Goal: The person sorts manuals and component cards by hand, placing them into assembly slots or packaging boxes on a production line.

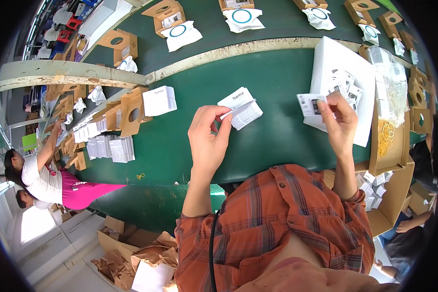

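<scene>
At the far left rim the fisheye bends everything, and the stacks of white leaflets (pixel 111 148) near a co-worker (pixel 44 180) are too small for me to make out. My left hand (pixel 208 141) is raised over the green tabletop (pixel 272 78), thumb and forefinger pinched on the near end of a thin white booklet (pixel 239 108); its long axis runs from my fingertips up and to the right, and it sits just above a white booklet stack (pixel 241 108) lying on the tabletop, partly masking it. My other fingers are curled, not spread. My right hand (pixel 339 121) is closed in a pinch on a small white printed card (pixel 310 104), which lies flat-on, long axis pointing left. Behind it, my fingers hide part of the cards on the white foam tray (pixel 338 53).
</scene>
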A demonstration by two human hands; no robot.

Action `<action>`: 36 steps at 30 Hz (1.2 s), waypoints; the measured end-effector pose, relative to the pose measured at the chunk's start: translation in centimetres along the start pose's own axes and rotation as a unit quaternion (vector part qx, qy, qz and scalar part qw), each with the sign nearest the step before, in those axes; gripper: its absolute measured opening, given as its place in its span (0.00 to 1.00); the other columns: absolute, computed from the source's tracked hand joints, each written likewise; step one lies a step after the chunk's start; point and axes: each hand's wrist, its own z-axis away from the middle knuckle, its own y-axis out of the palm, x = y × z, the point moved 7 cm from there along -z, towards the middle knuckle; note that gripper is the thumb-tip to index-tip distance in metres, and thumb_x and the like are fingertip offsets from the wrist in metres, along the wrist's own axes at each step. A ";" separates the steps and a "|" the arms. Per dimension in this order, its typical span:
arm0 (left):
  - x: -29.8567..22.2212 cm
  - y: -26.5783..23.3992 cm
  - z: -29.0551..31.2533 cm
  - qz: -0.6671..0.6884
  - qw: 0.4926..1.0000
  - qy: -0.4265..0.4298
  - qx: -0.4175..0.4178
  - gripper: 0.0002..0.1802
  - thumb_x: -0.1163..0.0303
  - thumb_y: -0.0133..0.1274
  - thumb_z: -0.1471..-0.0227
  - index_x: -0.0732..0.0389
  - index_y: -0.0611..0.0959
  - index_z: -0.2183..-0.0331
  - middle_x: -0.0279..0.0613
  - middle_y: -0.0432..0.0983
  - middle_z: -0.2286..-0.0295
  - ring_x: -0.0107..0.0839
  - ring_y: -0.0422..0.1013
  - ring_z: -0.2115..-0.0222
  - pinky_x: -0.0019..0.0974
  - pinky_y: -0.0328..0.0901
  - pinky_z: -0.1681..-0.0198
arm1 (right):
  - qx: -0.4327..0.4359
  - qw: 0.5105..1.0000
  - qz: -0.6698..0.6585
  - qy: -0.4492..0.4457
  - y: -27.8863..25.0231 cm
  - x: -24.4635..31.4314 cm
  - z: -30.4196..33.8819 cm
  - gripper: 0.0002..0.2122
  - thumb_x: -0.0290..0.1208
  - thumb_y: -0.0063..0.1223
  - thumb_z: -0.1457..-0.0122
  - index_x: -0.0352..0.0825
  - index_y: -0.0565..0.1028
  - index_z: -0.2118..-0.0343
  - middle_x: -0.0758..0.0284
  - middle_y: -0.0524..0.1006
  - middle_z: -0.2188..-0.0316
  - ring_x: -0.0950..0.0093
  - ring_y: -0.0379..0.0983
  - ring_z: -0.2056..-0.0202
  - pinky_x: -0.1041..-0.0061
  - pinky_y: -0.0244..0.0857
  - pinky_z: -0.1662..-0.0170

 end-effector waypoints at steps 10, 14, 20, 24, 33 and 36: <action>-0.2 2.9 0.1 0.190 0.968 -0.102 0.132 0.06 0.72 0.52 0.42 0.65 0.78 0.64 0.32 0.74 0.79 0.16 0.63 0.80 0.24 0.59 0.76 | 0.124 0.984 -0.005 -0.130 6.3 3.5 0.7 0.06 0.17 0.59 0.49 0.30 0.73 0.71 0.63 0.72 0.63 0.75 0.70 0.68 0.79 0.65 0.65; -1.1 4.5 0.0 0.256 0.946 -0.096 0.175 0.07 0.71 0.49 0.40 0.65 0.77 0.63 0.31 0.73 0.79 0.15 0.63 0.81 0.23 0.58 0.77 | 0.130 0.987 -0.009 -0.090 6.8 3.0 0.9 0.06 0.17 0.59 0.49 0.30 0.73 0.71 0.64 0.73 0.68 0.75 0.70 0.70 0.80 0.64 0.68; -1.3 7.0 0.9 0.374 0.903 -0.133 0.166 0.09 0.72 0.48 0.40 0.67 0.75 0.59 0.36 0.75 0.76 0.17 0.68 0.78 0.24 0.63 0.76 | 0.050 0.997 -0.040 -0.032 6.3 1.2 0.9 0.05 0.18 0.59 0.49 0.31 0.73 0.71 0.65 0.73 0.71 0.75 0.70 0.71 0.79 0.64 0.67; -2.0 7.8 1.3 0.395 0.896 -0.148 0.139 0.11 0.75 0.47 0.40 0.70 0.74 0.56 0.42 0.78 0.69 0.22 0.72 0.73 0.24 0.67 0.74 | 0.018 0.997 -0.080 -0.010 6.3 0.4 1.0 0.05 0.18 0.58 0.48 0.31 0.73 0.70 0.65 0.73 0.70 0.74 0.71 0.69 0.78 0.65 0.66; -1.8 7.4 1.1 0.362 0.911 -0.132 0.145 0.10 0.76 0.44 0.39 0.70 0.72 0.57 0.49 0.79 0.66 0.29 0.77 0.68 0.25 0.68 0.75 | -0.023 0.999 0.021 -0.021 1.5 0.7 -1.0 0.07 0.19 0.59 0.49 0.31 0.74 0.67 0.65 0.73 0.70 0.75 0.71 0.72 0.81 0.65 0.69; -0.7 6.2 0.6 0.348 0.923 -0.125 0.106 0.10 0.77 0.45 0.40 0.71 0.73 0.57 0.45 0.79 0.67 0.23 0.74 0.72 0.26 0.69 0.73 | -0.071 0.977 0.197 -0.032 -3.1 -0.6 -2.8 0.09 0.22 0.61 0.50 0.32 0.74 0.66 0.64 0.74 0.69 0.72 0.72 0.69 0.76 0.67 0.66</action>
